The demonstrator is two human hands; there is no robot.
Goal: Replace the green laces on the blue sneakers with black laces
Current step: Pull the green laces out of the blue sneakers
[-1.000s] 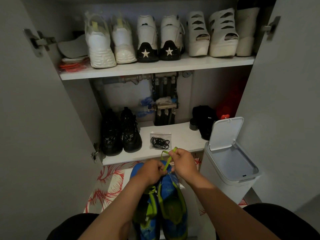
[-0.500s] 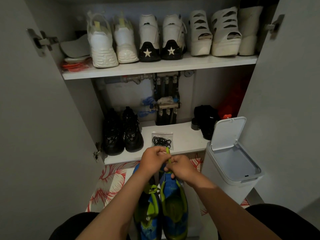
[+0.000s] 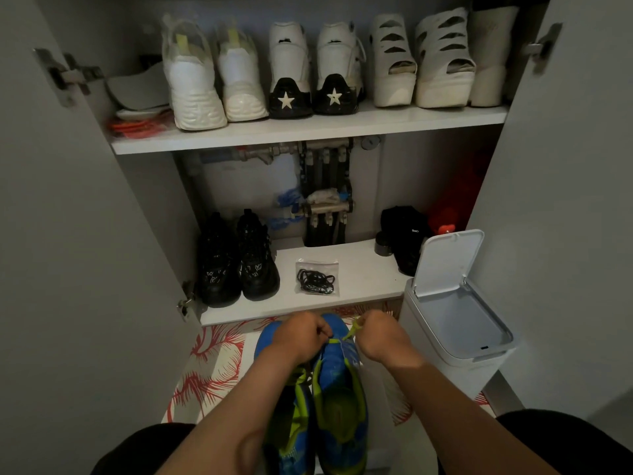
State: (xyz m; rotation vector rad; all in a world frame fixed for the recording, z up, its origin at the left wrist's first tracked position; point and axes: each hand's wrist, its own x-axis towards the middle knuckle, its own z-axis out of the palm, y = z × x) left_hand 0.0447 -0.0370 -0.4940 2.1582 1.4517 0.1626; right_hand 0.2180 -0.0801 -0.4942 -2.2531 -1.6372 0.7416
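Unlacing: sneakers point(image 3: 337, 378) on mat point(image 3: 212, 365), long axis toward shelf point(image 3: 359, 279). Right hand point(image 3: 380, 337) pinches green lace point(image 3: 354, 329); left hand point(image 3: 301, 335) grips sneakers' toe end, probably steadying. Black laces point(image 3: 315, 279) bagged at shelf's front edge, straight beyond hands.

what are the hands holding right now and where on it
The right hand pinches the green lace near the front of the blue sneaker. The left hand curls at that spot; its hold is hidden.

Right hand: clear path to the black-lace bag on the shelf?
Probably yes: the right hand must drop the green lace it pinches, but the bag lies on the lower shelf just ahead, nothing between.
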